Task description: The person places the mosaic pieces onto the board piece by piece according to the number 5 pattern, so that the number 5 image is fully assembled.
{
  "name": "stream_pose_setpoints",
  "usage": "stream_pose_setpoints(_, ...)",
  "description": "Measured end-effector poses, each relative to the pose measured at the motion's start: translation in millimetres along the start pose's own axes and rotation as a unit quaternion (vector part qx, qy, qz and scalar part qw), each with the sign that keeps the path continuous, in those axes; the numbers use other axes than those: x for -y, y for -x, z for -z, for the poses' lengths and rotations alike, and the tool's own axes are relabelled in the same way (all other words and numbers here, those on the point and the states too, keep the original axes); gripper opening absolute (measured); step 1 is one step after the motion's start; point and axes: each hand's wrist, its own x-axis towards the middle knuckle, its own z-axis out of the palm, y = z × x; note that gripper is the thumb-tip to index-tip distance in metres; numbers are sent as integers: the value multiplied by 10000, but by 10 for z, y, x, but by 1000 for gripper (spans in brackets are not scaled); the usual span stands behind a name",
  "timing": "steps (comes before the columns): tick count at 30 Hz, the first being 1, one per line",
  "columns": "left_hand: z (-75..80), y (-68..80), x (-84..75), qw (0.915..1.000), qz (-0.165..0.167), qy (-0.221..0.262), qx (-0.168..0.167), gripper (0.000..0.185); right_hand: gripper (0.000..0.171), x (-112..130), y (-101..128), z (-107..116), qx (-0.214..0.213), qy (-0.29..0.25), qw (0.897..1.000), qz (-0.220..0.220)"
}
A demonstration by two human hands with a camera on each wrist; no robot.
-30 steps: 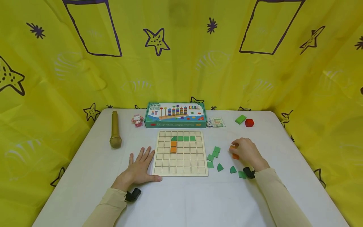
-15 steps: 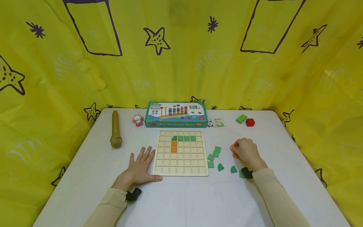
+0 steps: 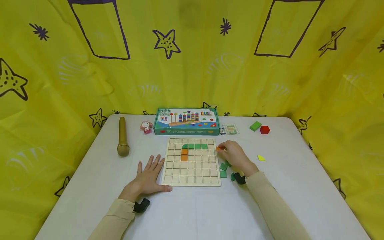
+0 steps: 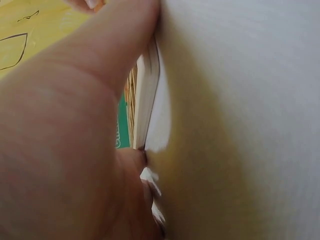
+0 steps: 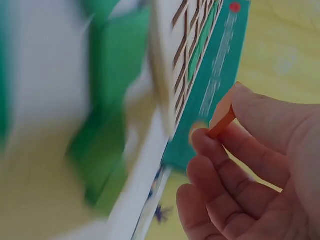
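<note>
Board [image 3: 190, 166]: four green tiles, two orange set; most cells bare. Right hand [image 3: 232, 156] fingers pinching orange tile [image 3: 218, 148] at right edge. Left hand [image 3: 147, 178] flat on bench, fingers spread, holding nothing. Loose green tiles [image 3: 222, 170] right.

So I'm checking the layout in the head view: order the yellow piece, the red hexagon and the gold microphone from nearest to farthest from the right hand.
1. Yellow piece, just right of the right hand.
2. Red hexagon, farther back on the right.
3. Gold microphone, far across on the left, beyond the wooden grid board.

Long beige sleeves on both arms, small black camera strapped under each wrist, bare hands
</note>
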Motion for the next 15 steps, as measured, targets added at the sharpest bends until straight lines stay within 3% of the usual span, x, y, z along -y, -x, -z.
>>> stream_pose_setpoints(4, 0, -5, -3, 10000, 4, -13, 26, 122, 25, 158, -109, -147, -80, 162, 9983, 554)
stream_pose_setpoints(15, -27, -11, 6, 10000, 40, -53, 11, 122, 25, 574, -315, -445, 373, 48, 9963, 774)
